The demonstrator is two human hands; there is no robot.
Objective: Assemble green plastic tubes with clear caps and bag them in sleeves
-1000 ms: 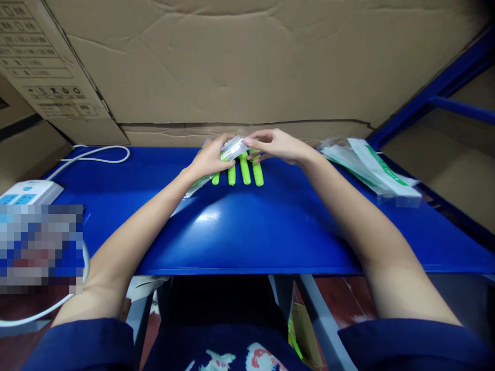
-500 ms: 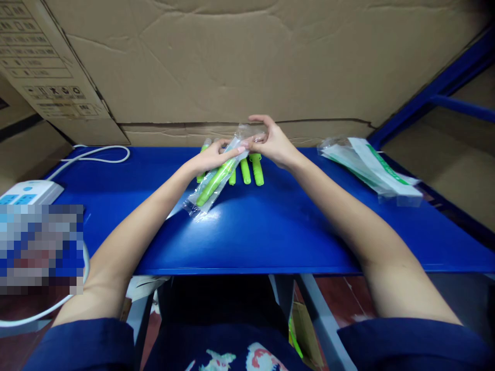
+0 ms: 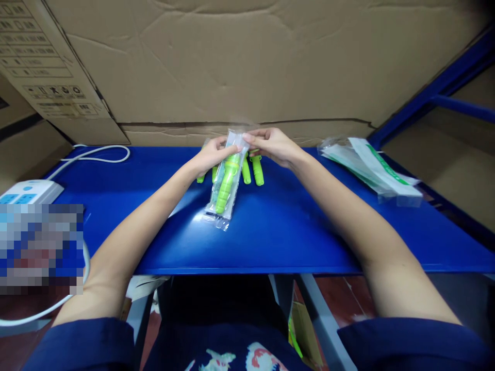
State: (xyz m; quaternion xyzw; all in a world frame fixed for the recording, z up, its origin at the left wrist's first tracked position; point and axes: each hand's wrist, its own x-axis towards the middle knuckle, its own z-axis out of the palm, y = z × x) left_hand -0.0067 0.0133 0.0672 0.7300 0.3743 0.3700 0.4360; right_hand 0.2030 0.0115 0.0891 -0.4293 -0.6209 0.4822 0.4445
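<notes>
Between my hands hangs a clear plastic bag [image 3: 215, 198] with a white strip and a bright green, ridged, handle-like item [image 3: 227, 188] inside, its lower end tilted a little left. My left hand [image 3: 212, 153] pinches the bag's left edge near the top, thumb across the front. At the upper right corner my right hand [image 3: 273, 146] grips the bag between thumb and fingers. Behind the bag and hands, several similar green items lie on the table, among them one on the right [image 3: 257, 169]; their upper parts are partly hidden.
On the blue table [image 3: 294, 232], flat clear bags with white and green strips [image 3: 375, 170] lie at the right. A white power strip [image 3: 33, 192] with a cable [image 3: 104, 149] sits at the left. A cardboard wall [image 3: 270, 67] stands behind; a blue frame [image 3: 429, 93] rises at the right.
The bag has swung from a slant toward upright, its lower end moving right. My right hand has come slightly lower, its raised finger now folded in toward the bag.
</notes>
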